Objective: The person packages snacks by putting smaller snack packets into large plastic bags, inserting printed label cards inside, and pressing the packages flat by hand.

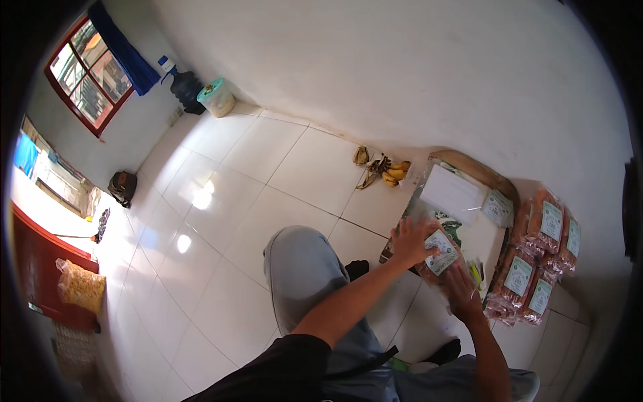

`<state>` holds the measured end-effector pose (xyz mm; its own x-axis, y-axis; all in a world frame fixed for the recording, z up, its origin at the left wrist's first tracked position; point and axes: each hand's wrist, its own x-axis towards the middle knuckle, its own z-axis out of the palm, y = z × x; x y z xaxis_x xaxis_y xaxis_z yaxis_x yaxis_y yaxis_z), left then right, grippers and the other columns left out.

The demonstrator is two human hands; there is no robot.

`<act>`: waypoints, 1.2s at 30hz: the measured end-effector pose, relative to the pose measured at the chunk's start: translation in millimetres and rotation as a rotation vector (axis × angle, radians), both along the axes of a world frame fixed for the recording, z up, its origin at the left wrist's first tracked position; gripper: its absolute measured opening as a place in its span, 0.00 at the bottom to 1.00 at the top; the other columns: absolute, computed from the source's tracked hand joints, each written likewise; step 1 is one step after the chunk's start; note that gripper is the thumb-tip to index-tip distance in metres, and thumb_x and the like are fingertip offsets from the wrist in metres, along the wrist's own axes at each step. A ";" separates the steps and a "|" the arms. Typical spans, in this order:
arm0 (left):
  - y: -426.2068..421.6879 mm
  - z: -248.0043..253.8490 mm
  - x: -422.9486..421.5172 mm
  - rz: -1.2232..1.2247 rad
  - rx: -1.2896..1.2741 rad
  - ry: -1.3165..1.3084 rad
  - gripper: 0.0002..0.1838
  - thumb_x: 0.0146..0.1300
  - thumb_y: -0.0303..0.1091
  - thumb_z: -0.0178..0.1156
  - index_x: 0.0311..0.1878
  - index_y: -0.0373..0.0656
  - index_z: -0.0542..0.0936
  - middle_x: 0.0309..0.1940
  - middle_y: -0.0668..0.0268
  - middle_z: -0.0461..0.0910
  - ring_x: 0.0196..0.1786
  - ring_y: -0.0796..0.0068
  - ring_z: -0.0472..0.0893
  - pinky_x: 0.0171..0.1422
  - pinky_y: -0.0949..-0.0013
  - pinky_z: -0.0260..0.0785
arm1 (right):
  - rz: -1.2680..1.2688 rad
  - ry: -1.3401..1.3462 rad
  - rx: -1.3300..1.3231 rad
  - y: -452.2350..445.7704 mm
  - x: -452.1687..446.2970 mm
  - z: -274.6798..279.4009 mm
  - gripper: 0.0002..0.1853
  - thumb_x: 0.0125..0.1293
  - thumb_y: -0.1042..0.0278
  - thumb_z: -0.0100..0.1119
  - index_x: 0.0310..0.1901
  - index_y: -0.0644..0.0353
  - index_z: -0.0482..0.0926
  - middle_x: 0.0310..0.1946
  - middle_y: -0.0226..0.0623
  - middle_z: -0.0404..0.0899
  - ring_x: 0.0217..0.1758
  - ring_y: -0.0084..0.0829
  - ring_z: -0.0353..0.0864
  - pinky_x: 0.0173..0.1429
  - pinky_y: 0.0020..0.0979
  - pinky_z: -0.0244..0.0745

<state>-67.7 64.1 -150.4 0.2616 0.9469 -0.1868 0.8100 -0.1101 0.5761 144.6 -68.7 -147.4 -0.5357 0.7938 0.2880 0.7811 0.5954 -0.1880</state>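
A clear plastic packet of reddish-brown contents with a white-and-green label (441, 253) is between my two hands, over the near edge of a low wood-edged table (494, 240). My left hand (411, 242) grips its upper left side, thumb by the label and fingers slightly blurred. Against the lower right side presses my right hand (461, 288), its fingers along the plastic. Beside it on the table lies a yellow-green tool (477, 273), partly hidden. Beyond the packet are a green-and-white printed piece (450, 228), a white sheet (450, 190) and a stack of labels (497, 209).
Several labelled packets (518, 275) are piled right of the table. Bananas (395, 174) with peels lie on the tiled floor to its left. Near the far wall stand a water jug (185, 88) and a lidded tub (217, 99). My bent knee (298, 258) rises left of the table.
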 end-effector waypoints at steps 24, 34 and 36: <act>-22.8 -31.2 3.0 -0.160 0.568 -0.117 0.38 0.60 0.57 0.59 0.71 0.53 0.66 0.74 0.49 0.53 0.72 0.43 0.58 0.71 0.37 0.49 | -0.705 1.421 -0.674 2.8 -22.9 -58.5 0.24 0.70 0.61 0.61 0.59 0.71 0.72 0.42 0.33 0.81 0.39 0.22 0.80 0.43 0.25 0.77; -21.9 -35.3 5.8 -0.136 0.587 -0.097 0.37 0.60 0.57 0.58 0.71 0.52 0.68 0.74 0.49 0.54 0.72 0.41 0.58 0.70 0.35 0.49 | -0.728 1.550 -0.718 -2.3 -25.2 -43.1 0.27 0.69 0.61 0.61 0.62 0.72 0.71 0.49 0.40 0.81 0.45 0.27 0.82 0.48 0.27 0.77; -22.4 -36.0 6.4 -0.130 0.614 -0.099 0.37 0.59 0.56 0.59 0.70 0.49 0.68 0.72 0.48 0.56 0.71 0.43 0.59 0.69 0.36 0.50 | -0.735 1.532 -0.794 -4.0 -23.3 -42.1 0.25 0.69 0.62 0.61 0.61 0.71 0.71 0.47 0.37 0.80 0.45 0.27 0.82 0.50 0.28 0.78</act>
